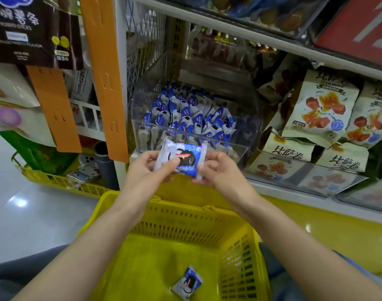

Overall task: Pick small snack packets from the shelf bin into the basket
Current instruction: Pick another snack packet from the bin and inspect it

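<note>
Pinched between both hands: one small blue-and-white snack packet (181, 159), its printed face turned up towards the camera; raised just in front of the clear shelf bin (242, 148) and above the far rim of the yellow basket (235, 257). Gripped at its left edge by the left hand (151, 168), thumb across the front, fingers curled behind; gripped at its right edge by the right hand (216, 170), fingertips curled onto the wrapper.

Behind it, inside the bin, a dense crowd of like packets (185, 114), standing on end, packed from the front wall back to about the middle.

Down in the basket, lying flat on the bottom towards the right wall, a second packet (187, 283) of the same kind; well apart from both hands.

Right of the bin, on the same shelf, stacked beige bags (322, 107) with red-orange print; left of the bin, an orange hanging strip (103, 72); up in the top left corner, a dark potato-sticks bag (31, 29). Lower left, on the glossy floor (23, 213), another yellow crate (55, 181) holding green packaging.
</note>
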{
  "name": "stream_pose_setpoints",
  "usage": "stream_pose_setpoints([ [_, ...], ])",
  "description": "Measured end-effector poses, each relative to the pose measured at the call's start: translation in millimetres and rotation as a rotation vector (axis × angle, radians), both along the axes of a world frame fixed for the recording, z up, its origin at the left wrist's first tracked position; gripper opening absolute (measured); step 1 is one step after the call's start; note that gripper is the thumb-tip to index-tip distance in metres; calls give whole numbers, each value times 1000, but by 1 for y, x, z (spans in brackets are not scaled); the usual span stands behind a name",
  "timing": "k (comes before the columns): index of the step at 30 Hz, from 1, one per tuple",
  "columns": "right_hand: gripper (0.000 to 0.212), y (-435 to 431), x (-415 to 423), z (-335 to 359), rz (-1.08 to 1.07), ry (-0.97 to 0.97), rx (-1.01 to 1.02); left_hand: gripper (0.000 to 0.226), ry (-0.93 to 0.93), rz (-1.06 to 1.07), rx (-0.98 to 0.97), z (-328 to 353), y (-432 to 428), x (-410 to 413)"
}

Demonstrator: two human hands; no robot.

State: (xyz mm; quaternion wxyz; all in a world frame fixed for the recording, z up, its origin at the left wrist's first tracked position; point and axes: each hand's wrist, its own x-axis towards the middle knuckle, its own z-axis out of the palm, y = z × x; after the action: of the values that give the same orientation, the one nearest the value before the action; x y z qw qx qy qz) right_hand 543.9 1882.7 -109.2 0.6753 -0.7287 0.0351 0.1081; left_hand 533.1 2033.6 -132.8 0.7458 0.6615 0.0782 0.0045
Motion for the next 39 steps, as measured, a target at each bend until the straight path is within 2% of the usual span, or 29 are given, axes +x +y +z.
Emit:
stream_pose_setpoints([
  [3,40,1,-4,-5,200,-27,-189,11,-85,36,84,0,3,0],
  [5,40,2,-6,-7,279,-26,-246,8,-116,36,97,1,1,-1],
  [8,39,1,-5,-8,313,-39,-299,14,-116,37,90,0,-2,-2],
  [10,49,0,-5,-10,360,-161,-529,15,-106,26,90,-1,-2,-2],
  [12,61,1,-8,-13,376,-275,-619,15,-99,1,115,-1,-1,-1],
  [14,55,5,-10,-14,316,-322,-548,14,-97,-44,177,-2,-1,-1],
  [17,23,6,-8,-12,179,-400,-444,15,-115,-136,267,-2,-3,-3],
  [19,10,4,-6,-11,138,-430,-452,23,-123,-184,331,-3,-4,-5],
  [24,5,5,-5,-12,97,-345,-397,34,-108,-177,334,-2,-5,-7],
  [29,20,6,-3,-8,115,-8,-34,18,-109,-104,263,-3,-4,-4],
  [32,21,5,-3,-8,133,25,9,13,-92,-122,220,-3,-4,-4],
  [35,11,6,-4,-8,135,-94,-61,21,-116,-126,223,-3,-4,-5],
  [39,7,5,-6,-11,146,-449,-455,28,-91,-139,205,-5,-3,-4],
])
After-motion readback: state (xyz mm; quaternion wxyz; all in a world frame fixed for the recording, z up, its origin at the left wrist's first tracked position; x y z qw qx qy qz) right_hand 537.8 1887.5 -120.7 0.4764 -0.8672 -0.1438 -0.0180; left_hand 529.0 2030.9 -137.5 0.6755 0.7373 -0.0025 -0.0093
